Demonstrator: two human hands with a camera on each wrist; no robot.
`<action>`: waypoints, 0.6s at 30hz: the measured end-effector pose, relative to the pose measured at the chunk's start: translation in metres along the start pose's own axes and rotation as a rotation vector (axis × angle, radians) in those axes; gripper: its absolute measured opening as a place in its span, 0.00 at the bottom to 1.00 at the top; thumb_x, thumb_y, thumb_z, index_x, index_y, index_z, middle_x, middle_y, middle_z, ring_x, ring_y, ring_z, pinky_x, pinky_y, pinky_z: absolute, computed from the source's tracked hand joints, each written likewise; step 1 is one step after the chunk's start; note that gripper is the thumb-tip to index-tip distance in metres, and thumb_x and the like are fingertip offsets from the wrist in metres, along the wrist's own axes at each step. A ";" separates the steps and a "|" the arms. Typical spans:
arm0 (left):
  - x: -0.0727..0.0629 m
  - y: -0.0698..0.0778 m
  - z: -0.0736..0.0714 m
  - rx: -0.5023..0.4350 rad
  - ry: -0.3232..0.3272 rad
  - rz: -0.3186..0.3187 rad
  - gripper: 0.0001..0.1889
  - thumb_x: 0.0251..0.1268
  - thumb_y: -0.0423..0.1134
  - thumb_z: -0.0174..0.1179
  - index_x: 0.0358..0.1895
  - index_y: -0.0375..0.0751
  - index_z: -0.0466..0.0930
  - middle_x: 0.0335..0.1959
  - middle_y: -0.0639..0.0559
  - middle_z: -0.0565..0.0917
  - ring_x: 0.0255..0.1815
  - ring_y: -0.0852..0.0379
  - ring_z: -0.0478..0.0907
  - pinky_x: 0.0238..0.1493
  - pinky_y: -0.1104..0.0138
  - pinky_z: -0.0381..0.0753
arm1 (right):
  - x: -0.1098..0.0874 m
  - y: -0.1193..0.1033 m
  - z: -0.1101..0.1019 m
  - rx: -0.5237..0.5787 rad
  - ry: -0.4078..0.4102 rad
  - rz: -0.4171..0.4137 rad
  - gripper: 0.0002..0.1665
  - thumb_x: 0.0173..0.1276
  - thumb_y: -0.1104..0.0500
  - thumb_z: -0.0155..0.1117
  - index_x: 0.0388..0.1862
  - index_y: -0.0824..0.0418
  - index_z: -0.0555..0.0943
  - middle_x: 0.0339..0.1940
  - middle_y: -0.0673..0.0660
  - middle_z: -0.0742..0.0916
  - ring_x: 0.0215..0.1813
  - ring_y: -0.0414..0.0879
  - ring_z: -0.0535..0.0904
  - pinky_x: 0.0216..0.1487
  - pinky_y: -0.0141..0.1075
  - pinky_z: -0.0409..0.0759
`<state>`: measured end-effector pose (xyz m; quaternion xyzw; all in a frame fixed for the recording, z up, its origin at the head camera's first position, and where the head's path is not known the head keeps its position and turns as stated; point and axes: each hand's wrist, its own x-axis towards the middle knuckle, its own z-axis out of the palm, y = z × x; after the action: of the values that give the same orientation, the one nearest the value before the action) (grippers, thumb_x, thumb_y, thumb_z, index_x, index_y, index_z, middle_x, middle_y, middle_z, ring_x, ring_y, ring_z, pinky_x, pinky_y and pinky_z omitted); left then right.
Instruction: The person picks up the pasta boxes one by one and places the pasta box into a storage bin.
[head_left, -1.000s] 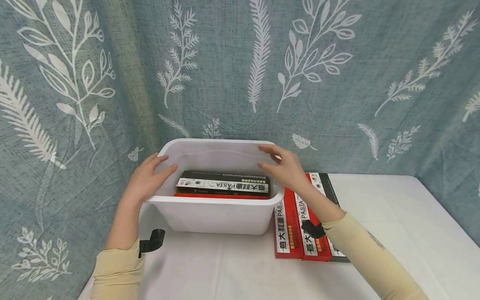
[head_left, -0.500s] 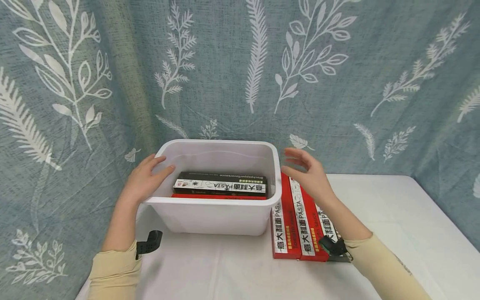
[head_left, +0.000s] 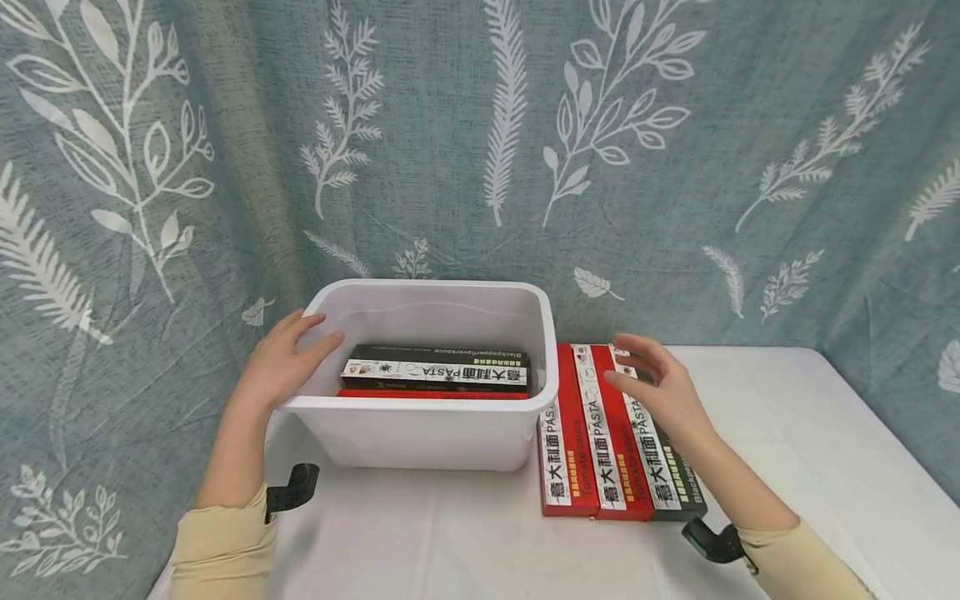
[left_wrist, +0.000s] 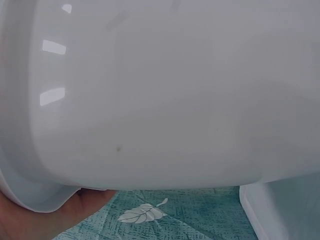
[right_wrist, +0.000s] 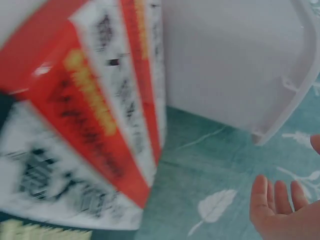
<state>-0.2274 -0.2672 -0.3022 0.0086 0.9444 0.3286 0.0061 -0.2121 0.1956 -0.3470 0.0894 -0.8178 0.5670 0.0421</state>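
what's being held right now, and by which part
The white tub, by its left rim, in the left grip. The right grip holds nothing, beside the pasta boxes.

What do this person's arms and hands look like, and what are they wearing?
The left hand and right hand are bare, ungloved. The left sleeve and right sleeve are pale beige, ending on the forearms; the left one is wrinkled. At each sleeve's end sits an angled black device.
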 end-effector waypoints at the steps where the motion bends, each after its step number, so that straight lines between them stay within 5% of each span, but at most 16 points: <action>1: 0.000 0.000 0.000 0.000 0.000 0.000 0.40 0.74 0.61 0.44 0.75 0.31 0.54 0.77 0.30 0.42 0.73 0.24 0.41 0.63 0.30 0.49 | -0.003 0.003 -0.002 -0.024 0.003 0.014 0.35 0.67 0.54 0.67 0.71 0.59 0.67 0.68 0.58 0.74 0.66 0.53 0.71 0.56 0.35 0.75; 18: 0.000 0.000 0.001 0.017 0.006 0.005 0.40 0.74 0.61 0.44 0.75 0.31 0.55 0.77 0.30 0.43 0.73 0.24 0.42 0.63 0.30 0.49 | -0.040 0.054 -0.027 -0.219 0.016 0.191 0.53 0.63 0.56 0.71 0.77 0.67 0.50 0.74 0.70 0.61 0.72 0.66 0.56 0.67 0.57 0.65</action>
<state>-0.2270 -0.2670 -0.3029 0.0101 0.9472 0.3204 0.0023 -0.1840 0.2429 -0.3944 0.0015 -0.8791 0.4765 0.0038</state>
